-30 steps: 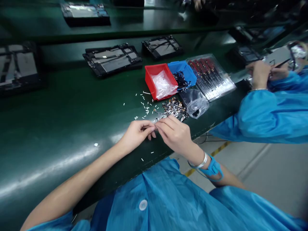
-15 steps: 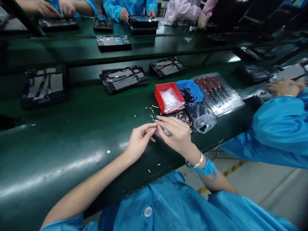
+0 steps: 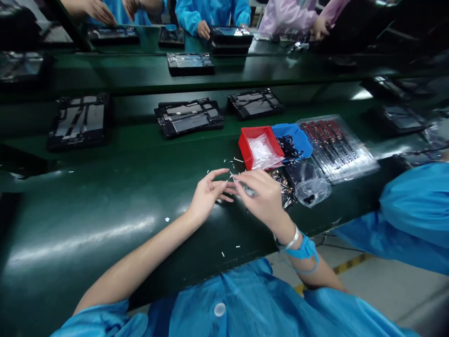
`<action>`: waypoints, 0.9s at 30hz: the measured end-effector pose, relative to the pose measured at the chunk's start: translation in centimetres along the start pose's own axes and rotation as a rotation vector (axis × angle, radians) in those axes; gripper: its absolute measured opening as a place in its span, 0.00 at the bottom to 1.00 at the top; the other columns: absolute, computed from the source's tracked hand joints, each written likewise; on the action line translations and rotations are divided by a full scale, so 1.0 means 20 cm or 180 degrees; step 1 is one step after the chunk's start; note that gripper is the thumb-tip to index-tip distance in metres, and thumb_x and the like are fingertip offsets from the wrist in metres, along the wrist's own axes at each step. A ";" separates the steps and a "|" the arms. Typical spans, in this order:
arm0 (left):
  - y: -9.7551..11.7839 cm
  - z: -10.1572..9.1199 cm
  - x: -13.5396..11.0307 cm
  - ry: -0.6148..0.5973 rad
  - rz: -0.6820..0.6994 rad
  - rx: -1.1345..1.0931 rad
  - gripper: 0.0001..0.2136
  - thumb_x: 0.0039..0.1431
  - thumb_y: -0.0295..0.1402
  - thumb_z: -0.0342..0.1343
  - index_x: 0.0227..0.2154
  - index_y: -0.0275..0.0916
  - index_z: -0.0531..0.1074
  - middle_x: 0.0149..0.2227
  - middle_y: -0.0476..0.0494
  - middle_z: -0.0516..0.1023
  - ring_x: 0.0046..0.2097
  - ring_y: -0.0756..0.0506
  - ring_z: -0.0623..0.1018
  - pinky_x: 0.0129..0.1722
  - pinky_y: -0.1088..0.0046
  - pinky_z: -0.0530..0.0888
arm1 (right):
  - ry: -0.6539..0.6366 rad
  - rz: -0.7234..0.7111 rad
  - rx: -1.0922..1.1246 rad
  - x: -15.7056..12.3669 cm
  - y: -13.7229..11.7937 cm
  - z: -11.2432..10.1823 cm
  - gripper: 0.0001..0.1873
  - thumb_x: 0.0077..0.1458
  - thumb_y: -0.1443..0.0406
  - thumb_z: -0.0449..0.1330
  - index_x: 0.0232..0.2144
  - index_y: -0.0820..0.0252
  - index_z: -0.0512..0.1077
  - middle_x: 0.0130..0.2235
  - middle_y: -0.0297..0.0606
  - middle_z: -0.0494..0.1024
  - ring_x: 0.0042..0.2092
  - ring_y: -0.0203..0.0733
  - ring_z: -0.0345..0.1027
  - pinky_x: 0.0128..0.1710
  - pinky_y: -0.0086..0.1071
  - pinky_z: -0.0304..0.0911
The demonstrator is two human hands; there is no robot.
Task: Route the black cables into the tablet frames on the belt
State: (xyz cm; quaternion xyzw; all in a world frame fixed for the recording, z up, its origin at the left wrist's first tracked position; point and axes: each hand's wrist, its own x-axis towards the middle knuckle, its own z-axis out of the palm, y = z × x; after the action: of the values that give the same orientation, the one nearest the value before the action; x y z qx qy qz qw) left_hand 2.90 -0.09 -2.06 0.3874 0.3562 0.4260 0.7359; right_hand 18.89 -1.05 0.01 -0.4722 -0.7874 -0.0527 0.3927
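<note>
My left hand [image 3: 209,193] has its thumb pinched against a finger on a small thin part [image 3: 229,178], while the index finger is lifted away. Facing it, my right hand [image 3: 261,193] is closed in a pinch at that part's other side; what its fingertips hold is too small to make out. Around the fingers lie tiny white strips [image 3: 239,160]. Small metallic parts with gold-coloured bits [image 3: 288,192] form a pile just right of my right hand, partly hidden by it.
Behind my hands stand a red bin [image 3: 246,150] of clear plastic bags and a blue bin [image 3: 304,140] of black cables. A clear tray [image 3: 351,157] of parts and a plastic bag [image 3: 312,189] lie right. Opened flat devices [image 3: 191,117] line the bench; co-workers sit opposite and right.
My fingertips have drawn slightly apart, and the left index finger has lifted, exposing the thin part between them. The view has turned left, shifting the bench items rightward.
</note>
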 end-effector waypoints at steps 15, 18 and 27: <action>-0.01 -0.01 0.00 -0.0551 0.0029 0.0509 0.30 0.59 0.30 0.52 0.63 0.34 0.52 0.45 0.34 0.79 0.41 0.42 0.81 0.33 0.71 0.79 | -0.0040 0.0036 -0.0463 -0.02 0.09 0.01 0.10 0.56 0.71 0.55 0.27 0.59 0.75 0.27 0.37 0.78 0.31 0.40 0.68 0.31 0.34 0.64; 0.00 -0.03 0.01 -0.0594 -0.0053 0.0277 0.34 0.58 0.34 0.54 0.64 0.35 0.47 0.47 0.29 0.78 0.40 0.40 0.82 0.30 0.71 0.78 | 0.0366 0.0633 -0.1109 0.00 0.21 -0.04 0.13 0.55 0.73 0.54 0.36 0.59 0.77 0.32 0.40 0.78 0.35 0.44 0.68 0.32 0.38 0.63; 0.02 -0.05 0.03 -0.0678 -0.0353 0.0228 0.42 0.55 0.38 0.59 0.66 0.34 0.41 0.36 0.38 0.81 0.32 0.42 0.82 0.26 0.72 0.76 | -0.0328 -0.0916 -0.0516 0.00 0.03 0.02 0.08 0.58 0.72 0.56 0.34 0.64 0.76 0.32 0.43 0.77 0.35 0.41 0.64 0.30 0.32 0.63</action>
State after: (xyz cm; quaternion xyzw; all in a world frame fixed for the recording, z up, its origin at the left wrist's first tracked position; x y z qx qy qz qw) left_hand 2.18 0.82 -2.18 0.4362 0.3118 0.3282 0.7777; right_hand 19.15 -0.52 -0.36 -0.3869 -0.8591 -0.1473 0.3008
